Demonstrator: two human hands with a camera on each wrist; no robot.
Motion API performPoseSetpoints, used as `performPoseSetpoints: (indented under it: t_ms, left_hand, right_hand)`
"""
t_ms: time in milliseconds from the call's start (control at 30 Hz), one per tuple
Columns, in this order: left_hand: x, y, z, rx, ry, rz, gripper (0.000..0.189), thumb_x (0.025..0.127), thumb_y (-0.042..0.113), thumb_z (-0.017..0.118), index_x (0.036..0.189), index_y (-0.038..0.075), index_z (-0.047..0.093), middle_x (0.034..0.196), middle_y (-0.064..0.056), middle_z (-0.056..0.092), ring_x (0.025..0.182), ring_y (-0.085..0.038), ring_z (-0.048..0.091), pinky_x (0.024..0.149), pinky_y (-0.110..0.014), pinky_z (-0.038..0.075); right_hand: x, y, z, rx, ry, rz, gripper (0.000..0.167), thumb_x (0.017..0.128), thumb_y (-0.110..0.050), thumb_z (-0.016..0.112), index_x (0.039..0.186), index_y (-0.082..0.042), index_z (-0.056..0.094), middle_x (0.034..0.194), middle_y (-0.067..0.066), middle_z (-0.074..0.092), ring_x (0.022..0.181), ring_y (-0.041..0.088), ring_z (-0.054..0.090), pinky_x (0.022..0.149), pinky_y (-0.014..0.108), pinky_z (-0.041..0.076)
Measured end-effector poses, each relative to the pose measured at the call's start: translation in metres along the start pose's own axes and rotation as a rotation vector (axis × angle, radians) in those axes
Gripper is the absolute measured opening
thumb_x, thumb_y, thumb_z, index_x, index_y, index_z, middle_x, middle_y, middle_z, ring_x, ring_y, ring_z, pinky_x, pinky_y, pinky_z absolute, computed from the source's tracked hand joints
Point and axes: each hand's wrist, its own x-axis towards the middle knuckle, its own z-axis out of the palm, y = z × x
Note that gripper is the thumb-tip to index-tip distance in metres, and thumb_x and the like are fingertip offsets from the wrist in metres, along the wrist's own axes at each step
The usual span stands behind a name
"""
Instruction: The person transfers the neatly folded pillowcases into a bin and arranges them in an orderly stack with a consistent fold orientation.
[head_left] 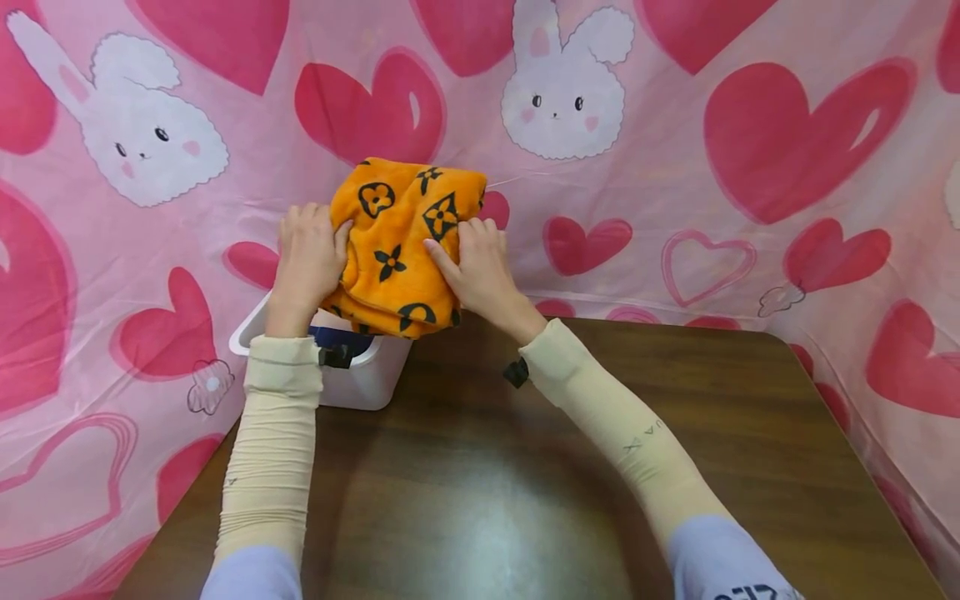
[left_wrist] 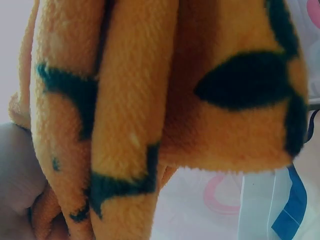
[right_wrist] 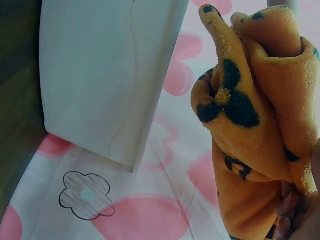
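A folded orange plush cloth [head_left: 405, 250] with black flower motifs is held up over the right part of a white bin [head_left: 367, 379]. My left hand [head_left: 306, 258] grips its left side, thumb on the near face. On the opposite side my right hand [head_left: 483, 271] pinches the cloth, with the thumb across the front and the fingers behind. Thick folds of the cloth [left_wrist: 130, 100] fill the left wrist view. Seen from the right wrist, the cloth [right_wrist: 260, 110] hangs in rolled layers beside the bin's wall [right_wrist: 100, 75].
Something dark blue [head_left: 341, 338] lies inside the bin, partly covered by the cloth and arm. The bin stands at the back left of a brown wooden table [head_left: 600, 433]. A pink curtain [head_left: 645, 208] with hearts and rabbits hangs right behind the table.
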Motion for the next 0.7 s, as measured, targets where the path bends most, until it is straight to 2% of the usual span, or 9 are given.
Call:
performPoseSetpoints:
  t_ms: [200, 467, 700]
  left_hand:
    - [-0.002, -0.005, -0.007, 0.000, -0.012, -0.042, 0.040, 0.108, 0.025, 0.045, 0.108, -0.014, 0.056, 0.104, -0.029, 0.054, 0.101, -0.046, 0.040, 0.092, -0.055, 0.030]
    - [-0.002, -0.010, -0.017, 0.011, 0.018, -0.077, 0.040, 0.108, 0.023, 0.044, 0.107, -0.016, 0.055, 0.104, -0.030, 0.053, 0.105, -0.048, 0.041, 0.094, -0.057, 0.030]
    - [-0.004, -0.017, -0.025, 0.016, 0.034, -0.104, 0.039, 0.108, 0.020, 0.042, 0.112, -0.017, 0.055, 0.106, -0.031, 0.052, 0.106, -0.049, 0.040, 0.097, -0.057, 0.028]
  right_hand:
    - [0.003, -0.008, 0.005, 0.016, -0.009, -0.009, 0.047, 0.101, -0.052, 0.056, 0.096, -0.005, 0.055, 0.085, 0.007, 0.049, 0.089, 0.024, 0.041, 0.079, 0.037, 0.031]
    - [0.008, -0.019, 0.014, -0.004, -0.024, -0.029, 0.046, 0.101, -0.052, 0.056, 0.098, -0.005, 0.056, 0.087, 0.006, 0.050, 0.089, 0.023, 0.041, 0.078, 0.036, 0.032]
    - [0.009, -0.032, 0.023, -0.018, -0.084, -0.029, 0.042, 0.103, -0.048, 0.051, 0.096, -0.007, 0.054, 0.089, 0.006, 0.049, 0.093, 0.023, 0.041, 0.081, 0.037, 0.032]
